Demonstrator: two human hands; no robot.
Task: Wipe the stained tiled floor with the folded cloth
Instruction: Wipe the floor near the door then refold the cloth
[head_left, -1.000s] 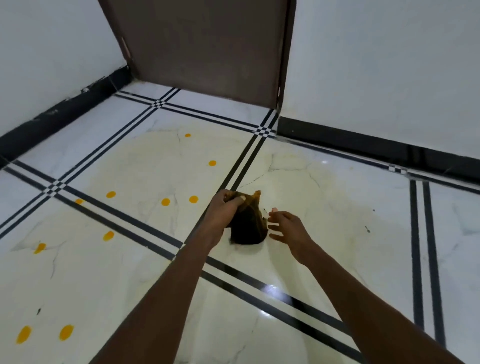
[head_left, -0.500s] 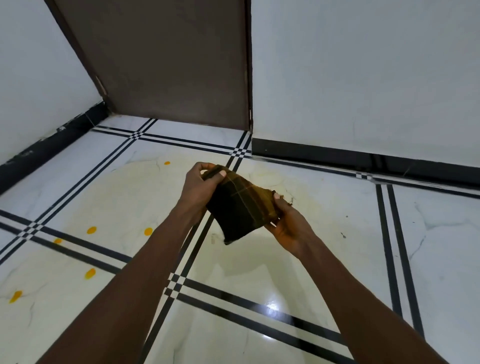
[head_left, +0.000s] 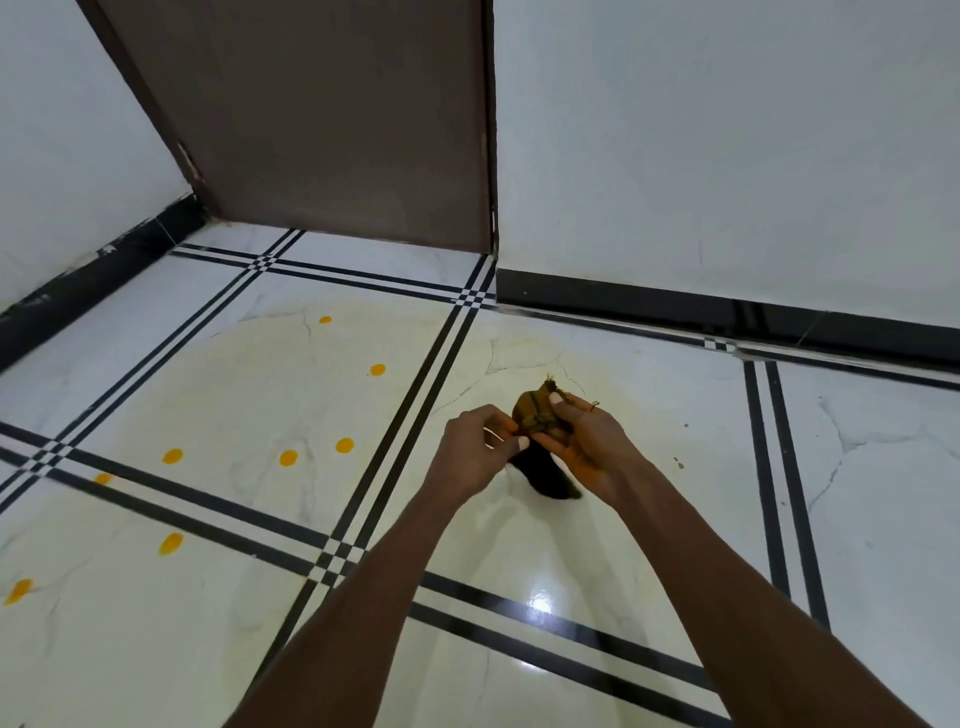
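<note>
1. Two bare forearms reach from the near edge toward the middle of the scene, above a glossy white tiled floor (head_left: 649, 415) crossed by paired black lines.
2. The left hand (head_left: 470, 457) has its fingers curled, and its thumb and fingertips pinch the left edge of a cloth (head_left: 537, 415).
3. The right hand (head_left: 587, 441) cups the cloth from the right, its thumb pressed over the top and its fingers wrapped beneath.
4. The cloth is dark brown with a yellow-stained upper part, bunched between the two hands just right of the scene's middle; frayed threads stick up at its far tip.
5. A dark lower end of the cloth hangs below the hands. Whether it touches the floor cannot be told.
6. Orange spots (head_left: 344, 445) dot the floor to the left of the hands: several in a loose row level with the hands, two farther off, and more toward the near left corner.
7. A pale yellowish smear (head_left: 249, 395) spreads over the tiles around the spots and under the hands.
8. A bright glare of light sits on the floor near the right forearm.
9. At the far side stands a brown door (head_left: 332, 119), with white walls on either side and a black skirting (head_left: 727, 312) along their base.
</note>
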